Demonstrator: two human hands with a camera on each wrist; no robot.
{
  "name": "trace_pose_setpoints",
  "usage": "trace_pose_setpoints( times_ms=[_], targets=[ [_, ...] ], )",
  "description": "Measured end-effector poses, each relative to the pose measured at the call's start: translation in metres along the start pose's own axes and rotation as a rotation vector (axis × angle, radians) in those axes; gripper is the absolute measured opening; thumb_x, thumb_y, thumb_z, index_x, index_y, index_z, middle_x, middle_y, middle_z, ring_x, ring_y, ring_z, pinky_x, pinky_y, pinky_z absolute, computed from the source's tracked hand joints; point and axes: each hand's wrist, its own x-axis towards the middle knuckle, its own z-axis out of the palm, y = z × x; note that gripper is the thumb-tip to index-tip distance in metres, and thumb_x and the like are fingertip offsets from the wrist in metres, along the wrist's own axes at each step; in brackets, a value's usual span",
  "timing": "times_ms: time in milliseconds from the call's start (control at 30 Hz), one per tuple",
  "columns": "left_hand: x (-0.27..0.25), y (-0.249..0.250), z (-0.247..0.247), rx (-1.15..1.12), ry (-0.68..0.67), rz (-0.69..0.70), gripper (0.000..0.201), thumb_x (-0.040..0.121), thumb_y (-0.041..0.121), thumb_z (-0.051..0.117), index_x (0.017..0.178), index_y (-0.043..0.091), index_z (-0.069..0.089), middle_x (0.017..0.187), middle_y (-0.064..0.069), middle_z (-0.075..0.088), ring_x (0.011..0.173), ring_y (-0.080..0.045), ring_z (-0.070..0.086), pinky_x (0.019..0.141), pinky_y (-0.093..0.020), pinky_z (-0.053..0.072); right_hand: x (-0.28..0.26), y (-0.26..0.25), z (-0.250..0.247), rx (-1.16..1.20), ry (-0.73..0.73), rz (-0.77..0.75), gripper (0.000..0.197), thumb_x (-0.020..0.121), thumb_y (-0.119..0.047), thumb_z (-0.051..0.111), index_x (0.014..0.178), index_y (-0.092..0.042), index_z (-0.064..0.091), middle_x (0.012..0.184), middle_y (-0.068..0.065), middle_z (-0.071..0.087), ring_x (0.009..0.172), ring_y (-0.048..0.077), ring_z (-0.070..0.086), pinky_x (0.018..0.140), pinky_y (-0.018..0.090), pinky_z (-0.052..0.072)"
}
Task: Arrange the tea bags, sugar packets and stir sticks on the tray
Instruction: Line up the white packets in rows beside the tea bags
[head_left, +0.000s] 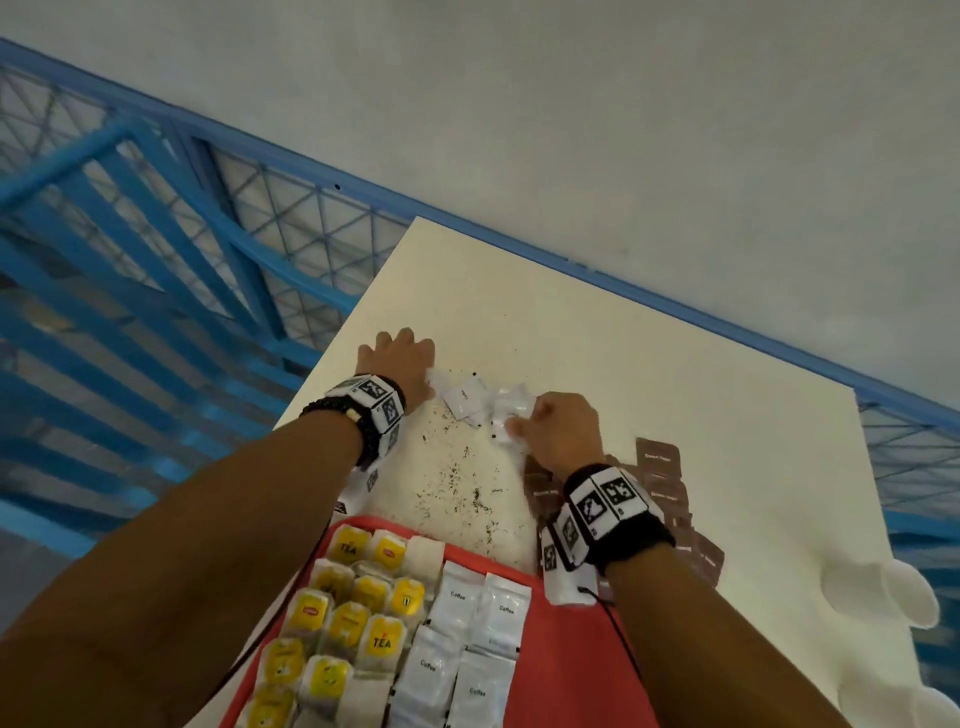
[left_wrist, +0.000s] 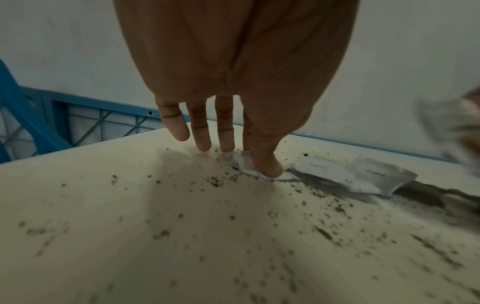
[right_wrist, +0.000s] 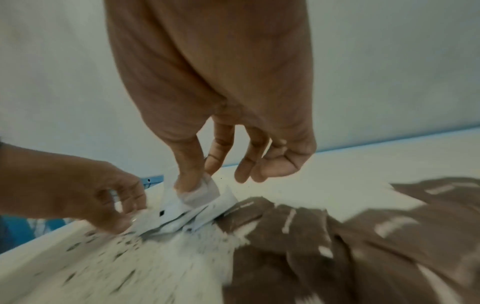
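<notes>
Red tray (head_left: 566, 675) nearest, at the bench's near edge. Left part holds yellow tea bags (head_left: 358, 618) in rows; beside them white packets marked "Coffee" (head_left: 470, 644) in two columns. Tray's right part bare red.

Bench (head_left: 675, 395) beyond the tray: dark crumbs (head_left: 462, 483) strewn over the middle. Brown packets (head_left: 670, 493) heaped to the right, partly under the right wrist. White paper cups (head_left: 893, 597) at the bench's right edge. Far half of the bench open; its left edge drops off beside the left hand, blue railing (head_left: 171, 218) beyond.

Loose white packets (head_left: 480, 400) lie between the two hands. Right hand (head_left: 558, 434): thumb and forefinger pinch a white packet (right_wrist: 200, 193) at the pile's near-right side, other fingers (right_wrist: 246, 164) loosely curled and clear of it. Left hand (head_left: 400, 366): fingers (left_wrist: 200, 127) straight, tips down on the bench, thumb pressing the edge of a white packet (left_wrist: 246, 164) at the pile's left end; nothing gripped.
</notes>
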Motion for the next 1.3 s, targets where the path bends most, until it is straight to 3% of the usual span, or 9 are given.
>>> trace_pose_setpoints(
  times_ms=[133,300,467,633,767,867,1000,1200,1300],
  targets=[
    [-0.013,-0.004,0.007,-0.085,-0.079,-0.045,0.037,0.088,0.037,0.07,0.116,0.016,0.057,0.122,-0.005,0.051,0.12,-0.031,0.047,0.1,-0.046,0.041,0.041,-0.012,0.008,-0.152,0.002,0.033,0.029,0.08,-0.036,0.072,0.074,-0.02,0.048,0.109,0.015,0.065,0.108,0.035,0.059,0.09,0.045,0.054],
    [-0.029,-0.018,0.008,-0.335,-0.141,-0.061,0.027,0.084,0.032,0.077,0.08,0.016,0.056,0.1,-0.005,0.067,0.098,-0.026,0.062,0.08,-0.033,0.048,0.045,-0.003,0.021,-0.177,-0.002,0.026,0.026,0.085,-0.023,0.066,0.071,-0.013,0.046,0.084,0.009,0.056,0.08,0.028,0.054,0.068,0.029,0.042],
    [-0.041,-0.035,-0.001,-0.865,-0.101,-0.193,0.026,0.078,0.027,0.084,0.088,0.015,0.064,0.099,-0.004,0.062,0.087,-0.021,0.06,0.081,-0.034,0.051,0.016,0.005,-0.019,0.046,0.201,-0.004,0.016,0.084,-0.015,0.064,0.078,-0.013,0.049,0.084,0.003,0.06,0.077,0.023,0.055,0.059,0.028,0.036],
    [-0.066,-0.012,-0.011,-1.438,-0.286,-0.311,0.011,0.094,0.005,0.06,0.103,-0.003,0.06,0.109,-0.023,0.066,0.089,-0.033,0.068,0.079,-0.044,0.062,-0.036,-0.03,-0.026,0.606,-0.257,0.077,0.033,0.08,-0.012,0.079,0.106,-0.016,0.06,0.103,0.006,0.072,0.081,0.022,0.069,0.067,0.031,0.052],
    [-0.079,-0.008,-0.008,-1.849,-0.658,-0.299,0.034,0.096,0.023,0.048,0.117,0.002,0.064,0.117,-0.024,0.064,0.1,-0.037,0.064,0.083,-0.052,0.056,-0.047,-0.054,0.001,0.493,-0.357,0.005,0.043,0.072,-0.015,0.087,0.105,-0.014,0.06,0.079,0.001,0.073,0.066,0.012,0.063,0.062,0.026,0.047],
    [-0.088,-0.01,-0.002,-1.746,-0.725,-0.197,0.041,0.095,0.042,0.06,0.118,0.008,0.066,0.114,-0.021,0.065,0.101,-0.031,0.068,0.075,-0.045,0.062,-0.047,-0.061,0.019,0.373,-0.347,-0.027,0.051,0.067,-0.014,0.09,0.104,-0.008,0.055,0.076,0.008,0.07,0.056,0.014,0.061,0.053,0.022,0.048],
    [-0.101,-0.021,-0.001,-1.617,-0.441,-0.272,0.02,0.099,0.017,0.058,0.115,0.005,0.054,0.092,-0.016,0.069,0.073,-0.025,0.073,0.057,-0.033,0.06,-0.032,-0.07,0.019,0.118,-0.338,-0.062,0.045,0.067,-0.024,0.091,0.091,-0.014,0.055,0.08,0.001,0.065,0.055,0.008,0.056,0.048,0.013,0.041],
    [-0.136,-0.061,-0.008,-1.685,-0.412,-0.262,0.017,0.102,0.001,0.046,0.114,0.012,0.052,0.085,-0.019,0.062,0.072,-0.031,0.062,0.058,-0.036,0.054,0.018,-0.07,0.036,-0.252,-0.149,-0.01,0.053,0.084,-0.045,0.068,0.12,-0.01,0.052,0.125,0.012,0.053,0.109,0.028,0.056,0.088,0.037,0.049],
    [-0.156,-0.074,-0.007,-1.716,-0.471,-0.233,0.027,0.1,-0.001,0.044,0.111,0.014,0.064,0.077,-0.014,0.057,0.077,-0.03,0.059,0.06,-0.038,0.055,0.035,-0.063,0.059,-0.334,-0.172,-0.068,0.057,0.081,-0.045,0.067,0.125,-0.013,0.047,0.13,0.009,0.047,0.117,0.031,0.048,0.089,0.035,0.043]
  ],
)
